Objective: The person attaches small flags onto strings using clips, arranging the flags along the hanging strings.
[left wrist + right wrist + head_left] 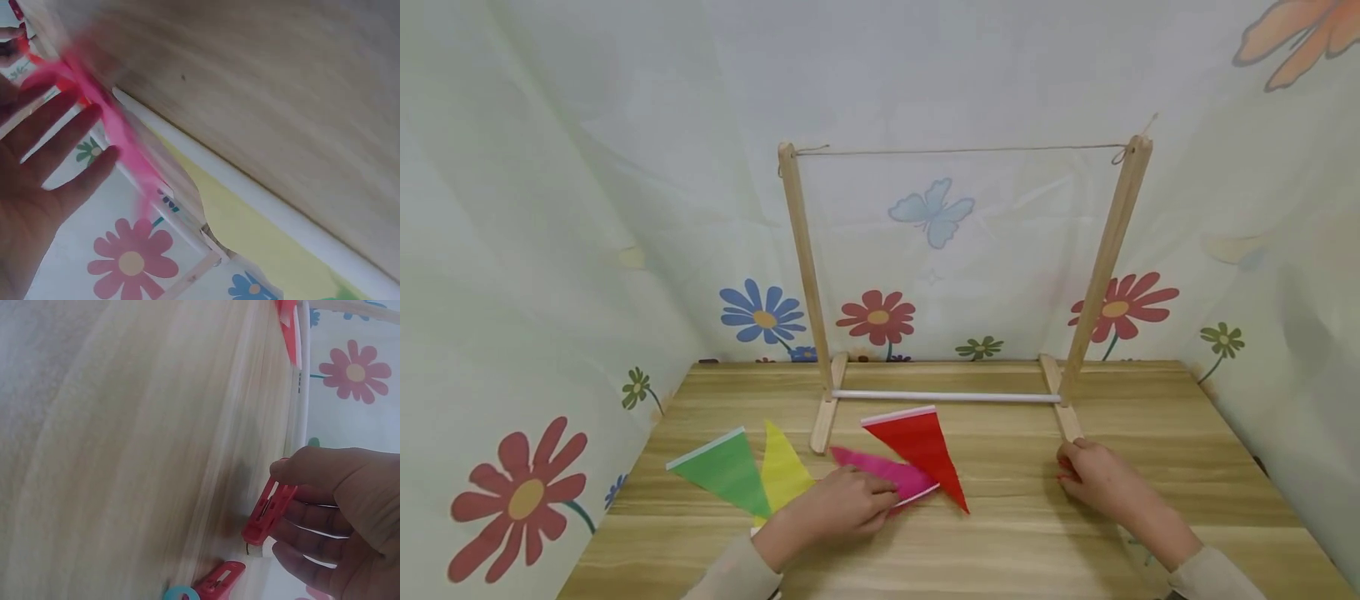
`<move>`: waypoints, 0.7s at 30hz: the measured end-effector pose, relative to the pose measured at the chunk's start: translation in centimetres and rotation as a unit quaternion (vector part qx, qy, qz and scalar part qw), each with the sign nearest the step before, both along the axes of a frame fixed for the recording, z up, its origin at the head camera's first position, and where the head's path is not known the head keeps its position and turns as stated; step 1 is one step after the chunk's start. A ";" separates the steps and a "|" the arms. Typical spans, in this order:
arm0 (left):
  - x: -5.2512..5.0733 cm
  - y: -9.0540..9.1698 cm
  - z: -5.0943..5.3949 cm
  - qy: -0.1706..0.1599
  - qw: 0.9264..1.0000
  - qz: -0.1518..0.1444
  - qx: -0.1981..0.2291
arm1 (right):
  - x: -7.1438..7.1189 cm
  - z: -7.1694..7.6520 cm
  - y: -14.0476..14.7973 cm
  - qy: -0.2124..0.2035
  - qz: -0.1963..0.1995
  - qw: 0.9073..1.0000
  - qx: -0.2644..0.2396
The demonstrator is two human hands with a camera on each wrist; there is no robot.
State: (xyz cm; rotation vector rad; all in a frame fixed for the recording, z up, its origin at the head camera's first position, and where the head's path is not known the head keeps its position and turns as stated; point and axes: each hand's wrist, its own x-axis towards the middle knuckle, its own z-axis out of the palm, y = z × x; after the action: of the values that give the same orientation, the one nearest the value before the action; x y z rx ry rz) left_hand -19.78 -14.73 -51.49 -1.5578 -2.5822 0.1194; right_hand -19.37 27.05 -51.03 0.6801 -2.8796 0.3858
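Step, my read: pickup stage, one pennant + one clip at once, nothing fastened so far as visible

Right hand (RH) [1101, 477], lower right of head frame, near right foot of stand: fingers clamped on red plastic spring clip [269, 515], thumb on near face, other fingers behind; clip is lower right of R wrist view. 2nd red plastic clip [222, 580] lies just below it, bottom of same view, w/ teal round piece [181, 592] next to it, cut by edge

Left hand (LH) [842, 504], lower centre of head frame, over bright pink triangular fabric pennant w/ white edge [895, 473]. L wrist view: outer fingers apart, fairly straight, pink blurred by tips; thumb/index contact hidden, can't tell if pinched

Others: red triangular pennant [921, 446] overlaps pink one, centre of frame; green triangular pennant [726, 467] + yellow triangular pennant [782, 467] left of LH, overlapping, on wood-grain table [992, 542]

Behind: pale wooden two-post stand [805, 258], thin twine [962, 150] across top, white rod [947, 396] low btwn feet

Next move, judged: LH needs sure pinch on pink's white edge, w/o dragging red along; RH needs clip turned mouth-out, thumb at the squeeze end. Risk: overlapped pennants coming up together, or clip slipping if held off-centre
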 end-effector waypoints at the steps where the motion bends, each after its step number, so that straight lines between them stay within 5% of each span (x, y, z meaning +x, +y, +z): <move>1: 0.0 0.1 0.0 0.015 1.000 -0.004 0.021 | 0.0 0.1 0.0 -0.003 -0.001 1.000 -0.002; 3: 0.0 0.2 0.2 0.028 0.997 -0.001 0.068 | 0.1 0.3 -0.1 -0.009 -0.004 1.000 -0.005; 6: -0.1 0.4 0.8 0.001 0.993 0.024 0.118 | 0.2 0.6 -0.1 -0.014 -0.007 1.000 -0.010; 12: 0.1 0.5 1.9 -0.088 0.982 0.079 0.146 | 0.1 0.8 -0.1 -0.009 -0.004 1.000 -0.014; 21: 0.2 0.5 2.4 -0.146 0.959 0.089 0.226 | 0.0 1.0 -0.4 -0.018 -0.006 1.000 -0.023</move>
State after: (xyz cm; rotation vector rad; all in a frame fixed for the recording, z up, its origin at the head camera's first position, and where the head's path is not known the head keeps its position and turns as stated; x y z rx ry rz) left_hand -19.59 -14.24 -49.11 -1.2499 -2.6922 -0.6860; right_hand -19.32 26.69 -50.07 0.6540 -2.8969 0.4657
